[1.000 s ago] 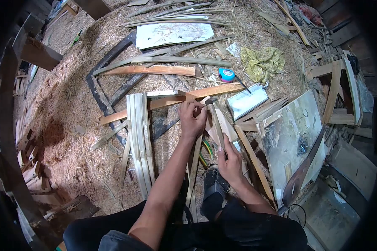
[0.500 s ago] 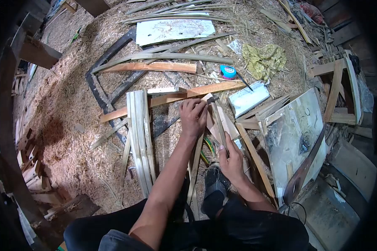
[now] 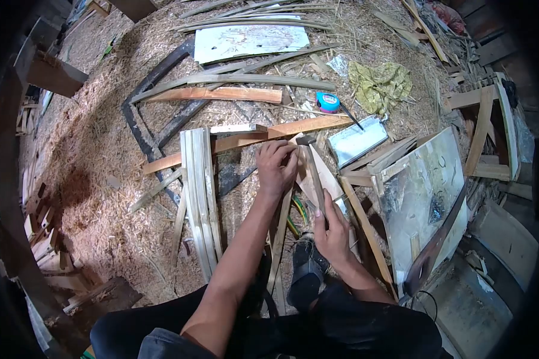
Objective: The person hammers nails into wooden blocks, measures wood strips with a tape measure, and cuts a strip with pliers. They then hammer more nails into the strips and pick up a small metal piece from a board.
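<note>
one hammer (image 3: 314, 175) gripped in right hand (image 3: 333, 234); its head (image 3: 306, 140) near left hand (image 3: 276, 169), fingers (image 3: 280, 152) curled, hold unclear.

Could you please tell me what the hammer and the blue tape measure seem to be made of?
Hammer: the handle looks like bare wood, pale brown without gloss; the head is dark, probably metal. Tape measure: the case seems smooth moulded plastic, judging by its even, bright blue colour.
</note>
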A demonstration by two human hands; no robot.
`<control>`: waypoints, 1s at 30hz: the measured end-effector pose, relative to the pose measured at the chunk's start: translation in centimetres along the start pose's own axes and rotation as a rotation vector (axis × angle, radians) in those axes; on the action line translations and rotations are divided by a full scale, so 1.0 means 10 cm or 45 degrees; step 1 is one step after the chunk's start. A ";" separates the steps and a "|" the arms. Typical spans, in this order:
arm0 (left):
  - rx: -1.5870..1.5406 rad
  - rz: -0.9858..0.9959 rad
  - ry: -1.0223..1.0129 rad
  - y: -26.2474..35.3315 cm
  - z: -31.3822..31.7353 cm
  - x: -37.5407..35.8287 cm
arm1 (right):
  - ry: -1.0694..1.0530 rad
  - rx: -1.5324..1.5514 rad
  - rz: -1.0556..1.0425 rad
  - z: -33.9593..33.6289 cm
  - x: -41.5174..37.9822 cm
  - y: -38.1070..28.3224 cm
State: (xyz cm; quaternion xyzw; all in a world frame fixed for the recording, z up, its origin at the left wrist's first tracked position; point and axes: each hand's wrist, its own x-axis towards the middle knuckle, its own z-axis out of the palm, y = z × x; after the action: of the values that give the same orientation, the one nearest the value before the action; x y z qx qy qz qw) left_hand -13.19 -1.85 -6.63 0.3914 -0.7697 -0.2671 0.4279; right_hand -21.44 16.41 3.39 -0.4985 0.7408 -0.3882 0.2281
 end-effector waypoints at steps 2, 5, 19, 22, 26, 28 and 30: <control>-0.027 -0.020 0.027 0.00 0.02 -0.01 | 0.022 -0.031 -0.027 -0.01 -0.02 -0.01; -0.007 -0.014 0.043 0.02 0.01 0.00 | -0.125 -0.040 0.060 -0.01 -0.04 0.06; -0.070 -0.052 0.026 0.03 0.02 -0.01 | -0.064 -0.075 0.032 -0.02 -0.03 0.05; -0.054 -0.040 0.033 0.02 0.02 0.00 | -0.027 -0.036 0.048 -0.03 -0.01 0.07; -0.074 -0.176 0.003 0.09 0.00 0.02 | -0.043 0.004 0.122 -0.07 0.01 0.05; -0.081 -0.269 -0.020 0.11 0.01 0.00 | -0.083 -0.001 0.166 -0.08 0.01 0.03; -0.059 -0.297 -0.036 0.10 0.02 0.00 | -0.098 -0.036 0.144 -0.09 0.02 -0.02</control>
State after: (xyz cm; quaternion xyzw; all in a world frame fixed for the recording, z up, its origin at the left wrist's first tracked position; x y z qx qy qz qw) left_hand -13.74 -1.34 -5.99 0.4643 -0.7186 -0.3384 0.3918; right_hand -22.07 16.48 4.06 -0.4737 0.7637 -0.3447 0.2711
